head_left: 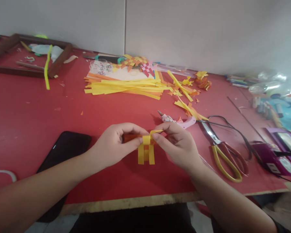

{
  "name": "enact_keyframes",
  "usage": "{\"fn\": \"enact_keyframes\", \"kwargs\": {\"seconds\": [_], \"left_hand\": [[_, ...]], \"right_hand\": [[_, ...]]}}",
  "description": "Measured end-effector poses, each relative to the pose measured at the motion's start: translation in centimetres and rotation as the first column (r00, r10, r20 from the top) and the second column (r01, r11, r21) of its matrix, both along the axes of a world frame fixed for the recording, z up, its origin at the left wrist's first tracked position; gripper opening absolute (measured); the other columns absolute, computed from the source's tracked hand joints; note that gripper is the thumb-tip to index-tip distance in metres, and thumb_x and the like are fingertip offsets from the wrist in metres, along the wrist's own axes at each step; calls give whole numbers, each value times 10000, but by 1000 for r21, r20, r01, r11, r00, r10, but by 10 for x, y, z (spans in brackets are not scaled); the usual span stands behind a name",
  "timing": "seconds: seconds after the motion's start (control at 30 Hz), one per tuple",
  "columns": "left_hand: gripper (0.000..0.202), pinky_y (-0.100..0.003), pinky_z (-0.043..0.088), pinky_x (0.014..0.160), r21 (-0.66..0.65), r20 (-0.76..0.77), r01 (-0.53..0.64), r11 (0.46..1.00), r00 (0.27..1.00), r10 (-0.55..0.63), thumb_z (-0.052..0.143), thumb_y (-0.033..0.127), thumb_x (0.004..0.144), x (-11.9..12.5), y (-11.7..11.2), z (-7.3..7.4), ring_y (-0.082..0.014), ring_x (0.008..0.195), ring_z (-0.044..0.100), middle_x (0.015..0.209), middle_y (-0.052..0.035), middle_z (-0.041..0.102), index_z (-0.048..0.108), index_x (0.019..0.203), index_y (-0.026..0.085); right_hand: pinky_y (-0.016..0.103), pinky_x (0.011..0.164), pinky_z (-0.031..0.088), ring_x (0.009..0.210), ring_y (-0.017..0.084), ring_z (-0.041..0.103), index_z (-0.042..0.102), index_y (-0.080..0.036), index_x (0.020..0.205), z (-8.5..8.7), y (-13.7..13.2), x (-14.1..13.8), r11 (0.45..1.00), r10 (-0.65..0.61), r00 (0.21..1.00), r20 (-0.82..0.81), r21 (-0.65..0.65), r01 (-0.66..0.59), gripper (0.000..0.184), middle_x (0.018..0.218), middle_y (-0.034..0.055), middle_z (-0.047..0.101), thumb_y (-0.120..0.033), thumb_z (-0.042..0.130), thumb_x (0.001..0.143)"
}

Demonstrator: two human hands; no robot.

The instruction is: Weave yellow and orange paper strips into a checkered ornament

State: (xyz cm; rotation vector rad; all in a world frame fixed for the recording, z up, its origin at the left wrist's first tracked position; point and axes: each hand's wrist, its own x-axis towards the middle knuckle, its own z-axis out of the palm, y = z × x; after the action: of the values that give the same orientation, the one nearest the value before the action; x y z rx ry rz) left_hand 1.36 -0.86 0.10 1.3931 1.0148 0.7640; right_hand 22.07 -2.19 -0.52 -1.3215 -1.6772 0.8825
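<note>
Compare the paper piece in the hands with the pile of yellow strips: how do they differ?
The paper piece is pinched by the left hand and right hand; the strip pile lies unheld beyond them.
The paper piece is folded and compact; the strip pile is wider, its strips long and mostly straight.
Both include yellow paper.

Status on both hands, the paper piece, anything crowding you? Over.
Left hand pinching yellow-and-orange paper weave. Right hand pinching its yellow strip. Pink glue gun close beyond right hand, scissors off to its right.
</note>
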Motion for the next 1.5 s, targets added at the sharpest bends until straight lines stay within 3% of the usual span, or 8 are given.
{"fn": "enact_keyframes", "kwargs": {"seconds": [0.23,0.63,0.77,0.9,1.03,1.2,1.33,1.5], "left_hand": [[132,-317,555,826,-29,-36,-2,1000,999,0,668,301,868,2,-3,0,-219,924,727,976,-47,788,740,924,204],[341,-282,545,737,-84,-55,-18,996,998,13,752,299,800,1,-2,4,-183,801,722,833,-2,748,593,1090,218],[380,-256,524,692,-118,-33,-47,992,998,44,760,306,814,1,-4,1,-155,733,703,744,43,725,504,1089,251],[395,-231,509,652,-177,24,-99,979,994,105,769,276,803,2,-2,0,-137,704,682,730,51,723,443,1025,248],[299,-207,491,637,-180,73,-110,978,990,124,770,277,806,3,3,0,-106,684,646,716,58,671,505,926,211],[211,-180,430,573,-184,98,-86,979,990,105,745,251,824,4,5,-2,-68,622,568,691,59,615,556,765,179],[176,-208,444,584,-248,76,-112,962,988,134,730,306,847,3,4,-3,-89,633,592,726,47,650,596,849,192],[170,-277,536,765,-343,168,-73,936,976,138,693,313,873,4,4,0,-159,836,701,905,-20,745,680,963,170]], "right_hand": [[257,593,514,717,131,675,564,-221,928,-1,0,-1,997,35,991,-132,-68,-44,144,788,-7,680,-270,679,856],[341,731,543,796,166,675,524,-249,1042,-4,-7,-1,971,76,995,59,221,-87,254,851,-5,675,-223,702,863],[496,973,472,980,222,626,608,-237,949,2,-4,-1,892,79,958,277,410,-192,178,998,44,640,-251,746,838],[547,1010,422,1059,263,584,641,-227,927,3,-4,-1,831,34,916,399,498,-248,175,1102,81,594,-290,768,825],[539,1022,406,1095,266,544,679,-259,888,0,-5,-2,794,13,900,435,543,-274,118,1130,65,572,-223,769,820],[516,1050,385,1126,265,511,723,-259,831,-1,-5,-4,806,45,883,467,505,-308,114,1135,62,586,-144,728,829],[485,1009,405,1104,261,508,738,-247,864,-1,-6,-4,792,32,869,494,518,-323,138,1140,72,596,-117,704,834],[440,940,413,1015,243,487,738,-259,859,-1,-8,-3,793,-12,855,519,525,-308,54,1047,50,637,-207,742,844]]}}
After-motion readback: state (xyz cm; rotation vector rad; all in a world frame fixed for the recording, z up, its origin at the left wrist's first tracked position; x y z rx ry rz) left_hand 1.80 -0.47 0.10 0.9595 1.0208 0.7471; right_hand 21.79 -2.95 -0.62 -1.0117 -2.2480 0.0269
